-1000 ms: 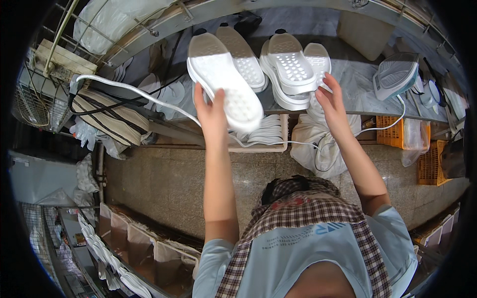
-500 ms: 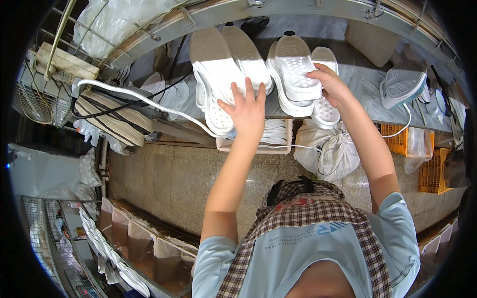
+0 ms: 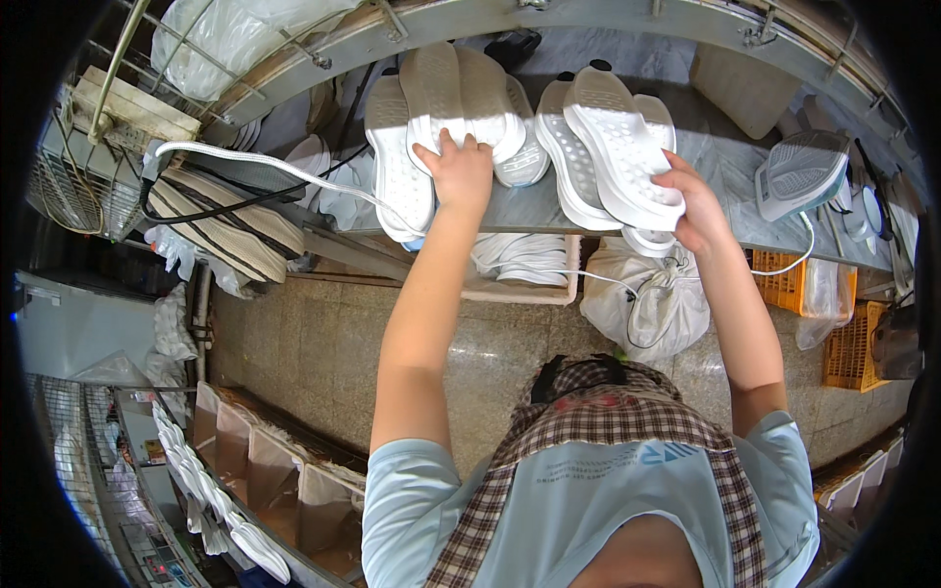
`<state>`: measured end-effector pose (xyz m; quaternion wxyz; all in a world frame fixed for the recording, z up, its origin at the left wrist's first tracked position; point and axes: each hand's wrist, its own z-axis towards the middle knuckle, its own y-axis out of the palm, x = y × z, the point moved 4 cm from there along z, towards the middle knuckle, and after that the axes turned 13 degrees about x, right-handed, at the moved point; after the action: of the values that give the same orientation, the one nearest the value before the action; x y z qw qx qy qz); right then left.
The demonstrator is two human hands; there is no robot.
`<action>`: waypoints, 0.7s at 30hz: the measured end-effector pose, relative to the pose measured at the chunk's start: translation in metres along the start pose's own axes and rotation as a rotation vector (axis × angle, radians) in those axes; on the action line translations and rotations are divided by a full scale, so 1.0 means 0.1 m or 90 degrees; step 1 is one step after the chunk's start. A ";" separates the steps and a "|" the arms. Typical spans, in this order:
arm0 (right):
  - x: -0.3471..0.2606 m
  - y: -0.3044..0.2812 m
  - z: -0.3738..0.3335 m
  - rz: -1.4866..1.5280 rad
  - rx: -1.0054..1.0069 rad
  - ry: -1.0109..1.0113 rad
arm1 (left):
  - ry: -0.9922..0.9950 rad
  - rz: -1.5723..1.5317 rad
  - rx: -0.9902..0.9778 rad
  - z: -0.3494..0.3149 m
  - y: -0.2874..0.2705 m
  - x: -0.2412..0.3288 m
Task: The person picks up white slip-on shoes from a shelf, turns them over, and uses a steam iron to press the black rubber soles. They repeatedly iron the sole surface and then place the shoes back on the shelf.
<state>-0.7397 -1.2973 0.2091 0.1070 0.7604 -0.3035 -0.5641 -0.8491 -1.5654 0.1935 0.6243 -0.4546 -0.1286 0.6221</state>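
Several white shoe soles with dimpled insides lie in two groups on the grey bench. My left hand (image 3: pixel 461 176) rests with fingers apart on the near end of an upper sole (image 3: pixel 433 83), which overlaps its neighbours. Beside it, another white sole (image 3: pixel 400 162) points toward the bench's front edge. In the right group, my right hand (image 3: pixel 700 204) grips the near end of the top sole (image 3: pixel 619 147), thumb above and the other fingers partly hidden. That sole lies tilted across two others, a left one (image 3: pixel 567 157) and a partly covered right one (image 3: pixel 655 116).
A grey-soled shoe-shaped piece (image 3: pixel 802 174) with a white cord stands at the right of the bench (image 3: pixel 720 167). Below the front edge are a bin of white pieces (image 3: pixel 520 294), a white sack (image 3: pixel 652 304) and orange crates (image 3: pixel 851 343). A white cable (image 3: pixel 284 174) crosses at left.
My left hand has moved slightly left, and the soles under it have shifted and fanned apart. My right hand has moved right and nearer, turning the top sole askew.
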 end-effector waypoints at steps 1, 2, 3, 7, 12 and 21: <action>-0.01 -0.04 -0.06 0.000 0.001 0.001 | 0.008 0.016 -0.004 0.03 0.04 -0.03; -0.03 -0.08 -0.13 0.000 0.004 -0.001 | 0.012 0.023 -0.008 0.07 0.07 -0.06; -0.04 -0.12 -0.20 -0.001 0.021 -0.001 | 0.019 0.028 -0.018 0.10 0.12 -0.09; -0.03 -0.27 -0.49 0.035 0.030 0.005 | 0.037 0.044 -0.061 0.21 0.28 -0.19; 0.13 -0.42 -0.74 0.206 -0.160 0.065 | 0.034 -0.055 -0.056 0.28 0.14 -0.21; 0.68 -0.35 -1.30 0.483 -0.485 0.289 | -0.453 -1.331 0.057 -0.59 -1.30 0.75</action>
<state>-0.5950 -1.3325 0.1816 0.6296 0.6088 -0.2998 -0.3784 -0.7062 -1.4979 0.2253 0.7857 0.1063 -0.5989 -0.1129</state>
